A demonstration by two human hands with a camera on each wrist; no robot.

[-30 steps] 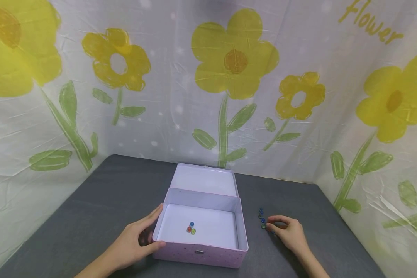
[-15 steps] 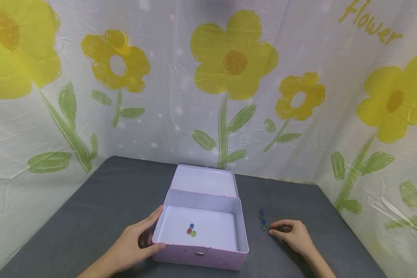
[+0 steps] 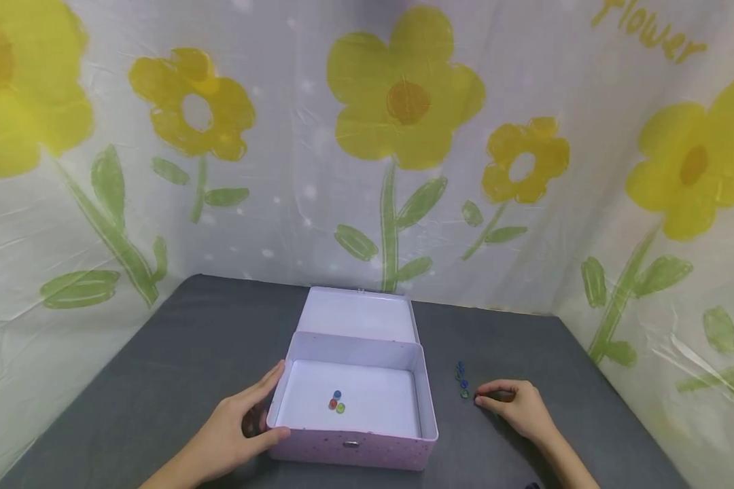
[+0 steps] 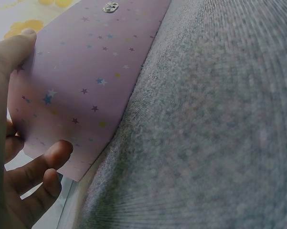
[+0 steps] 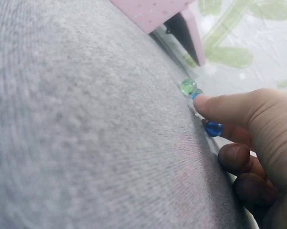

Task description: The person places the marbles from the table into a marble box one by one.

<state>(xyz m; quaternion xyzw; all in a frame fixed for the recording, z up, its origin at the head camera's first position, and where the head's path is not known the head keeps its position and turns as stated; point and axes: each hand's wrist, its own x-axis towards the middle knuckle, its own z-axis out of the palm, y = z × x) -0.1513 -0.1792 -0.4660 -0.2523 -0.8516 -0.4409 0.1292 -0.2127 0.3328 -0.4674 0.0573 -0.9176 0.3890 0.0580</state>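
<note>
A pink tin box [image 3: 355, 448] with a white inside stands with its lid [image 3: 357, 316] folded back. On its floor lie a blue marble [image 3: 338, 394], a red marble [image 3: 333, 404] and a yellow-green marble [image 3: 340, 408]. My left hand [image 3: 232, 424] grips the box's front left corner, thumb on the front and fingers along the side; the left wrist view shows its star-printed wall [image 4: 86, 81]. To the right, my right hand [image 3: 516, 407] pinches a blue marble [image 5: 213, 128] between thumb and index finger, close over the cloth. A green marble [image 5: 188, 86] lies just beyond the thumb.
Several blue and green marbles [image 3: 463, 384] lie in a loose line between the box and the right hand. Dark grey cloth [image 3: 245, 333] covers the table. A curtain [image 3: 281, 224] printed with yellow flowers hangs behind it and along both sides.
My right hand has drawn slightly right, away from the line of marbles, its thumb and index finger coming together. The left hand keeps its hold on the box.
</note>
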